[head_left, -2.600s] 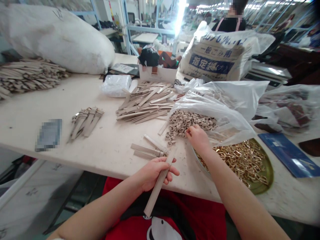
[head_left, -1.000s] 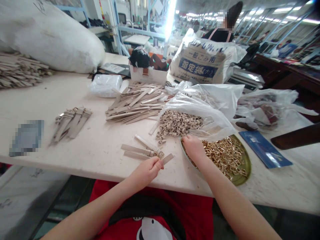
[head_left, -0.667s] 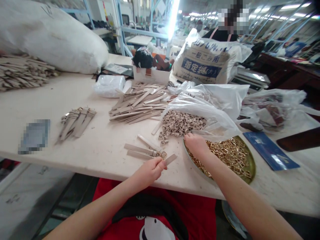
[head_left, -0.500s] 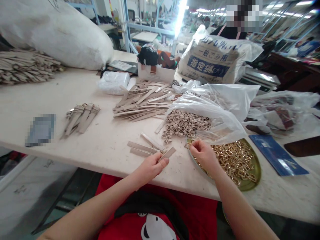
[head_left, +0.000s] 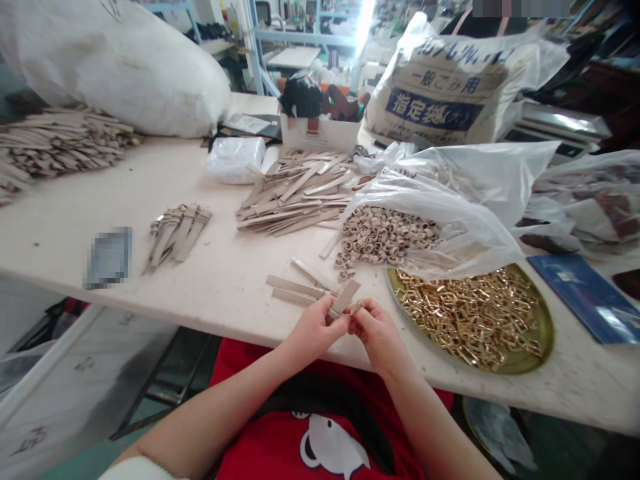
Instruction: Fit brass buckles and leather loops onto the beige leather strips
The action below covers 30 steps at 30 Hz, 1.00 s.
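My left hand (head_left: 320, 330) is closed on a beige strap (head_left: 346, 295), whose flat end sticks up past the fingers. Close against it, my right hand (head_left: 376, 330) pinches a small gold buckle (head_left: 355, 308), mostly covered by the fingertips. Just beyond the left hand, several beige straps (head_left: 295, 288) lie fanned on the table. To the right, an oval tray (head_left: 547, 340) bears a heap of gold buckles (head_left: 470, 320). Small beige loops (head_left: 387, 233) spill out of a clear plastic bag (head_left: 465, 227) behind the tray.
A pile of loose strips (head_left: 295, 193) lies mid-table. Finished-looking straps with metal ends (head_left: 179, 233) sit at left, near a blurred flat object (head_left: 109, 258). Large white sacks (head_left: 150, 73) and a printed bag (head_left: 440, 100) stand behind. A blue packet (head_left: 585, 293) lies at right.
My right hand has moved left from the tray's edge to my left hand, carrying a gold buckle. My left hand still grips the strap. The whole view has shifted slightly.
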Motion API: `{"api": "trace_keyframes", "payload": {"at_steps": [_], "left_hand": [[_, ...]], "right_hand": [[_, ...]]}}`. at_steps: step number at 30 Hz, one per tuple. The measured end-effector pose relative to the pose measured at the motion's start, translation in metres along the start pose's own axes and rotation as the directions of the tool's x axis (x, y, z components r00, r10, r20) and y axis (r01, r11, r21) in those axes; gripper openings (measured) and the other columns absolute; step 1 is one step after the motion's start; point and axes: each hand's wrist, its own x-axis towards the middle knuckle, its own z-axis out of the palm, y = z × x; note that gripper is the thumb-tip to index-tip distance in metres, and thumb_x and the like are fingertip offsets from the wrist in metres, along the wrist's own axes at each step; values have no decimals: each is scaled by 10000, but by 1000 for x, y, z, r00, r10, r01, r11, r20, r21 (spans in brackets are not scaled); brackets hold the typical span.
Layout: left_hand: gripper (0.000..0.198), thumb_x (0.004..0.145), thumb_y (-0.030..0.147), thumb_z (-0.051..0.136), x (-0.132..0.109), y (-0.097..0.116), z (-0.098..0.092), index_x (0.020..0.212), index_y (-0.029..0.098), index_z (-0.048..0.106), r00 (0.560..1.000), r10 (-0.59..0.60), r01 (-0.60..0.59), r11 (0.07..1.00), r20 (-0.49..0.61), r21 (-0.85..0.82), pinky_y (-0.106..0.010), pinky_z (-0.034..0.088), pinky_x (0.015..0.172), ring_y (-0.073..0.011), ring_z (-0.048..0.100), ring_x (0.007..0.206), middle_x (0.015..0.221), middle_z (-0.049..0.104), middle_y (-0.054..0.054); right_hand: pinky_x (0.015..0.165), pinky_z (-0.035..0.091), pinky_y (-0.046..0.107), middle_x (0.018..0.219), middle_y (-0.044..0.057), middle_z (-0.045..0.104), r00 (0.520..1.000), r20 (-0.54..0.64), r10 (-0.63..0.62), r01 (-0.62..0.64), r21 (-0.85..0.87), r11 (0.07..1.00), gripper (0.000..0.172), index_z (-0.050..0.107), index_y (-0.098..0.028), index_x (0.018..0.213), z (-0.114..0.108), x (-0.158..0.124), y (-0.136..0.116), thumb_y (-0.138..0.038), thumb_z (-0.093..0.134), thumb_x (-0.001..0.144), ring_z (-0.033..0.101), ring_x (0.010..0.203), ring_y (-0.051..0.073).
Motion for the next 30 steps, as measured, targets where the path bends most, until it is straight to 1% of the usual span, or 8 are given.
{"api": "trace_keyframes", "payload": {"at_steps": [7,11,16,20,23,26,28,30], "left_hand": [[235,811,390,451,-3,2,1,854,174,533,999,22,-33,945,38,325,-224,361,599,-135,517,655,719,584,-3],[284,817,437,434,-2,10,-6,879,179,536,993,24,-60,947,116,317,-226,357,600,-142,522,683,760,588,-2],[318,832,447,391,0,8,-18,854,160,526,999,-2,-10,968,46,252,-221,338,587,-119,478,650,713,539,14],[276,822,412,411,-1,5,-17,798,155,509,997,-27,8,965,70,262,-215,313,558,-107,438,613,659,488,30],[276,827,411,399,-3,5,-15,783,156,496,995,-39,14,966,91,257,-217,302,548,-105,419,597,632,460,36],[303,842,428,362,-4,7,-14,782,159,488,992,-38,6,967,121,256,-218,297,539,-111,424,597,620,457,32],[308,857,415,329,-4,7,-13,791,162,491,988,-43,1,963,151,270,-219,299,541,-116,439,601,622,470,25],[294,860,387,321,-2,6,-12,787,167,502,981,-53,-7,950,184,312,-222,307,552,-123,458,610,640,498,16]], "right_hand": [[623,422,243,729,-11,611,992,12,-127,128,-85,988,216,587,-178,788,-4,-2,10,-353,657,685,527,653,112],[699,443,231,786,-24,630,999,38,-20,13,168,986,190,610,-207,847,-10,-3,7,-277,666,679,559,716,97],[687,475,211,793,-31,609,972,166,167,-223,421,879,300,598,-205,855,-19,-2,-6,-78,640,586,575,724,81],[447,430,161,550,-67,477,952,236,196,-294,514,806,52,565,-193,741,-21,3,-13,-205,596,701,478,483,54],[316,296,106,427,-112,327,954,248,169,-284,570,771,83,542,-190,716,-22,9,-13,-235,593,762,337,346,24],[443,432,93,495,-98,499,959,189,210,-283,604,745,62,577,-187,854,-24,13,-12,-183,563,794,485,434,16],[630,512,144,682,-46,649,960,125,249,-272,605,748,130,592,-183,911,-25,14,-12,-138,512,819,608,627,38],[767,514,206,880,-4,689,962,118,248,-269,584,766,177,604,-187,945,-24,13,-12,-128,482,831,632,829,75]]}}
